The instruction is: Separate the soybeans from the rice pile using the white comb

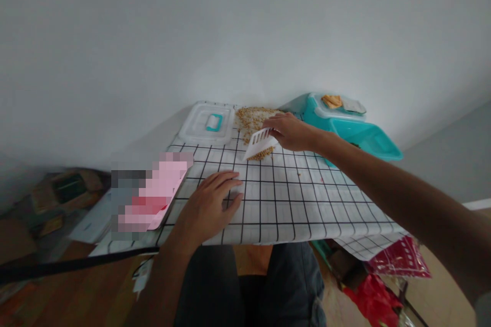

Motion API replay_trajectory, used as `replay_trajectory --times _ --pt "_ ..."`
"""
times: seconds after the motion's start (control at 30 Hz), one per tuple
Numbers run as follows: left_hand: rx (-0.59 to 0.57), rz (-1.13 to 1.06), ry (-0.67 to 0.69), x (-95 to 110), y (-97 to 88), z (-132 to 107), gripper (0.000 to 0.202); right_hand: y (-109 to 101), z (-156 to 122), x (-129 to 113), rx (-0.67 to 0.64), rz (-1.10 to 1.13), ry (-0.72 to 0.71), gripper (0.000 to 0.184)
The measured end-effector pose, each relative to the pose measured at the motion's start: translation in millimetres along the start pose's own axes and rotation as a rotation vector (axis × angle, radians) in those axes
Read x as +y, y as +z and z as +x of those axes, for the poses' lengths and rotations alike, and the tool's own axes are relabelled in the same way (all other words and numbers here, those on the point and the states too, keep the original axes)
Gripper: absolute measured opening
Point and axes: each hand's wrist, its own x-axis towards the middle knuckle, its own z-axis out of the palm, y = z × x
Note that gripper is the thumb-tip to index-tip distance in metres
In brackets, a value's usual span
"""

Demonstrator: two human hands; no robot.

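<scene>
My right hand (286, 130) grips a white slotted scoop (256, 146), its flat blade tilted down onto the table. A small heap of yellow-brown grains (263, 154) lies right by the blade's lower edge. Behind the scoop, more of the grains (249, 116) are spread loosely toward the wall, partly hidden by my hand. My left hand (217, 199) rests on the checked tablecloth (264, 204) near the front edge, fingers stretched out and apart, holding nothing.
A clear lid (192, 125) with a turquoise handle lies at the back left. At the back right are a lidded turquoise box (316, 108) with small packets on top and an open turquoise bin (378, 140). A blurred pink item (169, 179) is at the left edge.
</scene>
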Motion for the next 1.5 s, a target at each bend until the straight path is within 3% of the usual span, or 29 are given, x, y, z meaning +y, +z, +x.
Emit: replay_trajectory --times 1.5 --pt "0.016 -0.017 0.017 1 -0.1 2 0.025 -4 -19 -4 -0.024 0.058 0.015 0.022"
